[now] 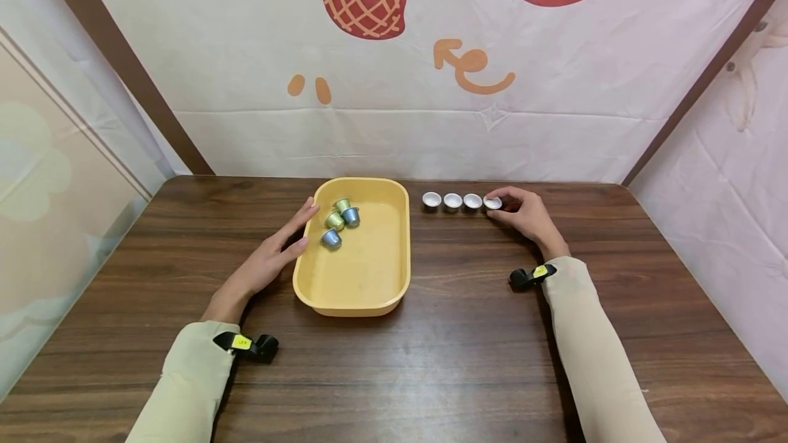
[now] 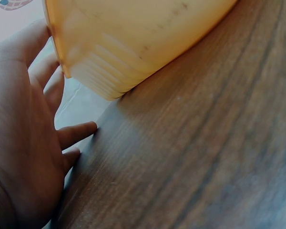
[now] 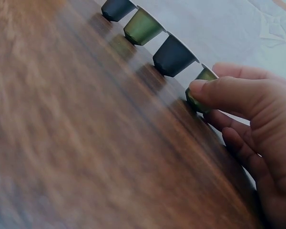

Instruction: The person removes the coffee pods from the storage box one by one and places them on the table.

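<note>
A yellow tray [image 1: 360,301] sits on the table with several green and blue coffee capsules [image 1: 331,239] lying in its far left part. My left hand [image 1: 271,258] rests its fairly straight fingers against the tray's left rim; the left wrist view shows the fingertips at the tray wall [image 2: 133,52]. To the right of the tray, several capsules stand in a row, pale lids up. My right hand [image 1: 526,216] pinches the green coffee capsule [image 3: 198,98] at the row's right end between thumb and fingers. Beside it stands a dark capsule [image 3: 174,56], then a green one [image 3: 143,27].
The brown wooden table [image 1: 455,361] runs back to a printed white cloth [image 1: 394,142] hanging behind it. Similar cloths hang at both sides. Each wrist wears a black strap with a small camera [image 1: 266,348].
</note>
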A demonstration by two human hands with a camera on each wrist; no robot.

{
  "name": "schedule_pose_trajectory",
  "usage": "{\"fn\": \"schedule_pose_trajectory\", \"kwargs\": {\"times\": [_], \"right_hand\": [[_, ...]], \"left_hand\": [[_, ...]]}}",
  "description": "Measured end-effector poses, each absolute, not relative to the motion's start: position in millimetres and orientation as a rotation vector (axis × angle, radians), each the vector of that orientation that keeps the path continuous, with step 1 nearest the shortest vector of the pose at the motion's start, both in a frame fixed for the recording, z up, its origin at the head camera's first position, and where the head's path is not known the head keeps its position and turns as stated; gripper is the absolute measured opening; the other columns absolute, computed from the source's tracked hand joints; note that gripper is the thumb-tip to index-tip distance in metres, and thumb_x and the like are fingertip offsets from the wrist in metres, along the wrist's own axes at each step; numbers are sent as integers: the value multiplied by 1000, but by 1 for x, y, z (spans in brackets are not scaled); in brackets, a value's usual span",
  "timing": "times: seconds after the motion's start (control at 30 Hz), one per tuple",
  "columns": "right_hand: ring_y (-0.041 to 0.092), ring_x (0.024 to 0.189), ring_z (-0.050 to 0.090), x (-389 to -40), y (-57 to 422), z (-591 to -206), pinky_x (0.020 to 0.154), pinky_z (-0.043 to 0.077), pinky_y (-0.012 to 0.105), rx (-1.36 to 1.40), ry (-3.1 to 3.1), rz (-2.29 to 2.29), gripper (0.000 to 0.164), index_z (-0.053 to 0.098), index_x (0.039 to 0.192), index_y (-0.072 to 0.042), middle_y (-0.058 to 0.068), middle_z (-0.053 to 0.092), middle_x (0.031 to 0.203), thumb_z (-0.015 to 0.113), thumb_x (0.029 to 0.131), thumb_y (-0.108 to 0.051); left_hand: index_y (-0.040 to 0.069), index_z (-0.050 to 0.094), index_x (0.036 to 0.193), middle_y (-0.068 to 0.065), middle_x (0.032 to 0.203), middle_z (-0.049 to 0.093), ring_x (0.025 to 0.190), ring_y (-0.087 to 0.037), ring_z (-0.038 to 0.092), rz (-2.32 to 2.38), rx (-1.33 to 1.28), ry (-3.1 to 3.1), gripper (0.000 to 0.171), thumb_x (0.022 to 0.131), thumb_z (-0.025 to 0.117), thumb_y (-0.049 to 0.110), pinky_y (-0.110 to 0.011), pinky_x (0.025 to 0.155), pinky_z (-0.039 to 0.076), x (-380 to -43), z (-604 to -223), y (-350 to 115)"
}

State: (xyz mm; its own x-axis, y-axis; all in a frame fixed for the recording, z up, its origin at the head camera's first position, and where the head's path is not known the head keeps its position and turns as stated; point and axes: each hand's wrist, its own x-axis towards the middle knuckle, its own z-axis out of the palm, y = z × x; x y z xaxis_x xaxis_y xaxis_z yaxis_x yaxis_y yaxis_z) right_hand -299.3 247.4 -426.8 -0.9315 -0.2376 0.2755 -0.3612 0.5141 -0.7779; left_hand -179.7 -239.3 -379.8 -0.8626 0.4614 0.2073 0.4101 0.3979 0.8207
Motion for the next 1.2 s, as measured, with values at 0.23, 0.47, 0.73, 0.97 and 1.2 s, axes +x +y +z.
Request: {"fn": "schedule_pose_trajectory", "kwargs": {"times": [0.23,0.47,0.73,0.97,1.2], "right_hand": [[18,84,60,-297,248,-426,71,47,25,516,-2593,1447,36,70,111,-16,5,67,101,82,78,-22],[31,100,61,-285,244,-403,81,48,29,510,-2542,1567,41,64,120,-2,17,60,115,77,83,-15],[37,110,53,-269,227,-368,91,39,54,688,-2480,1346,32,66,114,1,18,60,119,74,83,-4],[33,94,59,-266,214,-353,86,43,52,817,-2414,1361,28,65,114,2,21,63,111,69,86,-2],[33,90,62,-269,191,-341,80,51,38,958,-2399,1315,28,65,113,4,21,64,100,69,85,2]], "left_hand": [[4,26,151,-14,159,8,143,-34,8,1501,800,2577,55,99,44,0,-61,107,12,-180,-382,-239],[5,25,152,-12,159,7,144,-32,8,1497,804,2576,55,100,45,2,-62,106,12,-180,-380,-240],[10,25,153,-7,160,7,144,-30,8,1494,810,2570,56,101,46,6,-63,106,12,-180,-381,-240],[5,26,152,-13,159,8,144,-33,8,1483,795,2585,55,100,45,2,-61,107,12,-180,-379,-238],[10,26,152,-7,160,7,144,-29,8,1485,764,2579,55,101,45,7,-61,108,12,-185,-388,-242]]}}
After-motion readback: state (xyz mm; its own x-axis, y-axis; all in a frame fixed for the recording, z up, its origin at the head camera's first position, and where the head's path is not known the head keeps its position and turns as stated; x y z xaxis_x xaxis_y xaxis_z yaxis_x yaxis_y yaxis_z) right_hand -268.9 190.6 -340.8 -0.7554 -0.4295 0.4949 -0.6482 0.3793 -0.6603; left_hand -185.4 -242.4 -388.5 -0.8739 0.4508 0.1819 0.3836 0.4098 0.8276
